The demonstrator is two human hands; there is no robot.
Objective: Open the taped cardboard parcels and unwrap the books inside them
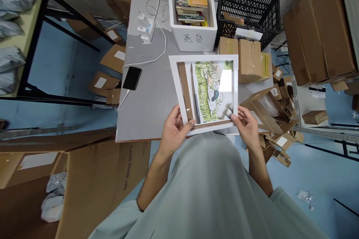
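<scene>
A white picture frame (206, 58) is held tilted over the near edge of the grey table, its clear front facing me. Behind the pane lies a print (213, 93) of ducks in green grass, shifted to the right so that a brown backing strip (185, 89) shows at the left. My left hand (176, 129) grips the lower left corner, thumb on the front. At the lower right corner, my right hand (246, 122) pinches the border with its thumb in front. The fingers behind the frame are partly hidden.
On the table (151, 108) lie a black phone (132, 78) and a white power strip (148, 30). Behind stand a white foam box (193, 39) of books and a black crate (249, 7). Small cartons (249, 61) sit at right; a large cardboard box (103, 186) stands at lower left.
</scene>
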